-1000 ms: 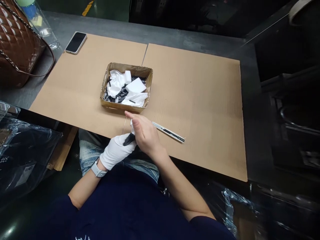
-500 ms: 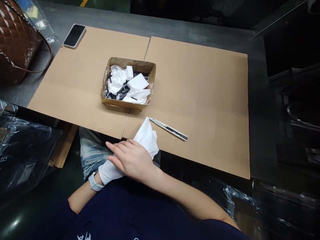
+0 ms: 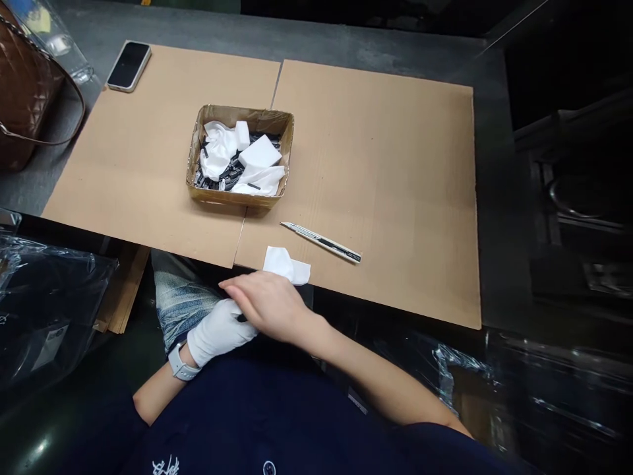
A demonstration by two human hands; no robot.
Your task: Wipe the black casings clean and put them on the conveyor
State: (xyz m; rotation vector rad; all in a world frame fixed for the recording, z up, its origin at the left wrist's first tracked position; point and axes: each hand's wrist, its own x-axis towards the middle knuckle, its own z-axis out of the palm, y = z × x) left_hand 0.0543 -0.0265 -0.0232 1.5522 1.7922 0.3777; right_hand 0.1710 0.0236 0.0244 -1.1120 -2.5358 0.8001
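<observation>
My left hand (image 3: 217, 333), in a white glove with a watch at the wrist, is curled over my lap just below the table's edge. A small dark part (image 3: 241, 318) shows at its fingertips. My bare right hand (image 3: 270, 303) lies across the gloved fingers with its own fingers pressed together. A white cloth (image 3: 287, 265) sticks out from under it onto the cardboard sheet (image 3: 395, 185). A slim utility knife (image 3: 321, 242) lies on the sheet just beyond the cloth. Further back an open cardboard box (image 3: 240, 198) holds white cloths, white blocks and several small dark parts.
A phone (image 3: 128, 64) lies face up at the sheet's far left corner. A brown quilted bag (image 3: 24, 105) stands beside it at the left. Clear plastic bags (image 3: 44, 297) are at my left, and more plastic wrap (image 3: 459, 376) lies at my lower right.
Both hands have drawn back from the box's front towards my lap. The right hand now covers the gloved fingers, and the white cloth has dropped lower, lying flatter on the sheet's edge.
</observation>
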